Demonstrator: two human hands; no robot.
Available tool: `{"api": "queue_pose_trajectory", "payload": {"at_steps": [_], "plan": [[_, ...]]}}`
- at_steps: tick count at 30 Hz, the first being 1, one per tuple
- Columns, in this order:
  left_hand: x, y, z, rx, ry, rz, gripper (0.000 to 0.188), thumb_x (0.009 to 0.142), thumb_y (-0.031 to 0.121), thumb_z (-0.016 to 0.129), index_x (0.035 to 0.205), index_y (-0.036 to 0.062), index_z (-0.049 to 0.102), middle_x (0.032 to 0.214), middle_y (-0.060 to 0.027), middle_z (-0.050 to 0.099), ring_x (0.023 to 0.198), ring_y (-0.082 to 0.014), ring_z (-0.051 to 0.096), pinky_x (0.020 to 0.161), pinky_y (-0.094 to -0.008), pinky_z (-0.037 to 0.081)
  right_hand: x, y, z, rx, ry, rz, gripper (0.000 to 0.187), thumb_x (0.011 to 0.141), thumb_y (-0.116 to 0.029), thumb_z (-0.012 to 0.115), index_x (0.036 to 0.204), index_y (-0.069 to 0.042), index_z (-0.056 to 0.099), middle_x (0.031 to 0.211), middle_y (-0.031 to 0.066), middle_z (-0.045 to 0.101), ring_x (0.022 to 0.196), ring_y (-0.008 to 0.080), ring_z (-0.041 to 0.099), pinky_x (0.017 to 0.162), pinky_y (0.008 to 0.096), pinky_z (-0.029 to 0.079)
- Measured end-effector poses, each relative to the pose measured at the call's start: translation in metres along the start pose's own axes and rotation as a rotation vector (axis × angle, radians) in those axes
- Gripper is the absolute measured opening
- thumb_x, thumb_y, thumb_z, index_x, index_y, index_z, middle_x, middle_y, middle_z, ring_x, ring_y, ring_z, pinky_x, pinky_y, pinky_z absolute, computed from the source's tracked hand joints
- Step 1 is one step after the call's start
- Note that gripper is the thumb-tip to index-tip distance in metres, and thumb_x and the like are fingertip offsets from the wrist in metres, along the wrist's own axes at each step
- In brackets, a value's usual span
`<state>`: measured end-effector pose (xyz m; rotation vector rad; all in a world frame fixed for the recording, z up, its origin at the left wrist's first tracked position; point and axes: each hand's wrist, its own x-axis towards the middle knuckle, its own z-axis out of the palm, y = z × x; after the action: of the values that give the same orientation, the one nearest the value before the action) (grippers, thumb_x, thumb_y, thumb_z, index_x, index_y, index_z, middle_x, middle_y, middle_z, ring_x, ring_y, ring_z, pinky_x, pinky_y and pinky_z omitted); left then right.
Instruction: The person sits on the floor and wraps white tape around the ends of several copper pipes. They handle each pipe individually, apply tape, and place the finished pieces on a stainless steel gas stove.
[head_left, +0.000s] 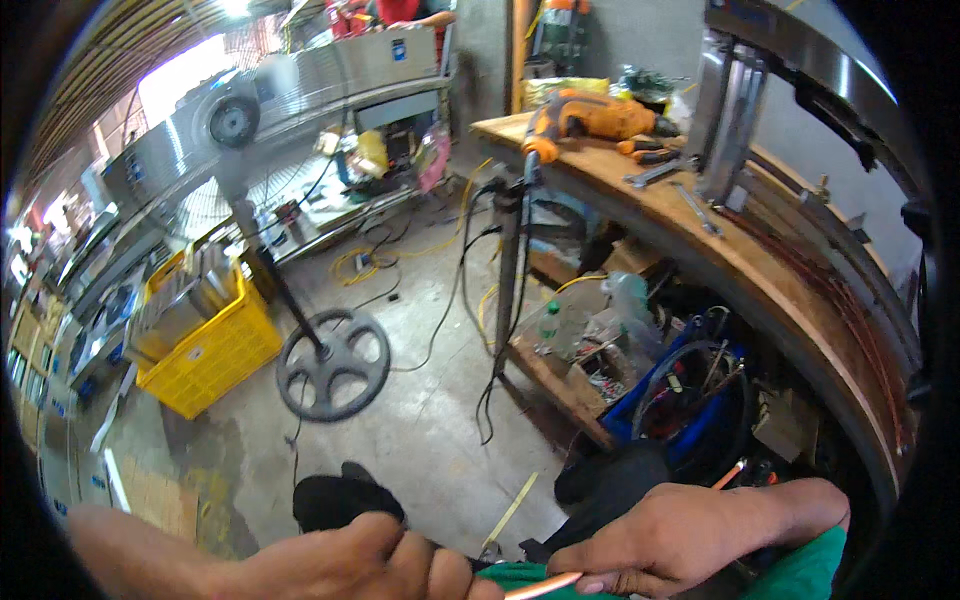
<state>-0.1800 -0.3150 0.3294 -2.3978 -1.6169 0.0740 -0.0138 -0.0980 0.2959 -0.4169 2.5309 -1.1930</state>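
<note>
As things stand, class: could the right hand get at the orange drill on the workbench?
Probably not without moving. The right hand is low by the lap, pinching a copper tube, while the orange drill lies at the workbench's far end.

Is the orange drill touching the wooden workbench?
Touching. The head view shows the orange drill lying on its side directly on the wooden workbench top, near the far end, with no gap beneath it.

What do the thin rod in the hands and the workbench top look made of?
The thin rod, between left hand and right hand, looks like copper: shiny reddish-orange. The workbench top looks like bare wood: matte tan, worn.
</note>
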Motion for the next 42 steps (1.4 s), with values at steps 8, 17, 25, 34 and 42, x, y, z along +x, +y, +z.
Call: {"api": "queue_pose_trajectory", "payload": {"at_steps": [8, 17, 25, 34, 42], "plan": [[0.013, -0.011, -0.016, -0.197, 0.174, -0.078, 0.026, 0.086, 0.030, 0.064, 0.074, 0.0142, 0.047, 0.064, -0.0016, 0.043, 0.053, -0.0196, 0.045, 0.051, -0.0350, 0.034, -0.028, -0.060, -0.018, -0.744, 0.264, 0.032, 0.033, 0.092, -0.031, 0.058, 0.118, -0.012, 0.059, 0.066, 0.0058, 0.053, 0.059, 0.0267, 0.060, 0.044, 0.0392, 0.044], [0.018, -0.009, -0.015, -0.369, 0.079, -0.169, 0.026, 0.085, 0.028, 0.065, 0.071, 0.0112, 0.051, 0.062, -0.0063, 0.053, 0.056, -0.0287, 0.058, 0.054, -0.0445, 0.046, -0.044, -0.052, -0.015, -1.137, 0.335, -0.029, 0.032, 0.092, -0.023, 0.053, 0.120, -0.007, 0.053, 0.080, 0.0092, 0.058, 0.060, 0.0278, 0.060, 0.051, 0.0414, 0.047], [-0.012, -0.015, 0.084, -0.728, 0.167, -0.587, 0.026, 0.092, 0.030, 0.057, 0.096, 0.0047, 0.064, 0.073, -0.0181, 0.063, 0.068, -0.0379, 0.062, 0.065, -0.0462, 0.050, -0.128, 0.003, 0.004, -0.936, 0.746, 0.280, 0.042, 0.083, -0.013, 0.060, 0.124, -0.011, 0.056, 0.076, 0.0079, 0.055, 0.064, 0.0272, 0.059, 0.053, 0.0412, 0.047], [-0.048, 0.037, 0.320, -0.514, 0.405, -0.775, 0.053, 0.087, 0.043, 0.066, 0.109, -0.0045, 0.060, 0.112, -0.0235, 0.061, 0.110, -0.0397, 0.055, 0.099, -0.0500, 0.040, -0.209, 0.007, -0.057, -1.175, 1.120, 0.811, 0.030, 0.093, -0.027, 0.058, 0.119, -0.014, 0.065, 0.079, 0.0095, 0.059, 0.075, 0.0320, 0.062, 0.067, 0.0423, 0.050], [0.009, 0.004, 0.352, -0.241, 0.415, -0.529, 0.038, 0.087, 0.037, 0.066, 0.091, -0.0007, 0.065, 0.091, -0.0184, 0.066, 0.092, -0.0344, 0.061, 0.083, -0.0460, 0.047, -0.232, 0.066, -0.068, -0.944, 1.271, 1.040, 0.048, 0.090, -0.041, 0.061, 0.130, -0.015, 0.060, 0.114, 0.0168, 0.059, 0.104, 0.0360, 0.060, 0.090, 0.0412, 0.048]]}}
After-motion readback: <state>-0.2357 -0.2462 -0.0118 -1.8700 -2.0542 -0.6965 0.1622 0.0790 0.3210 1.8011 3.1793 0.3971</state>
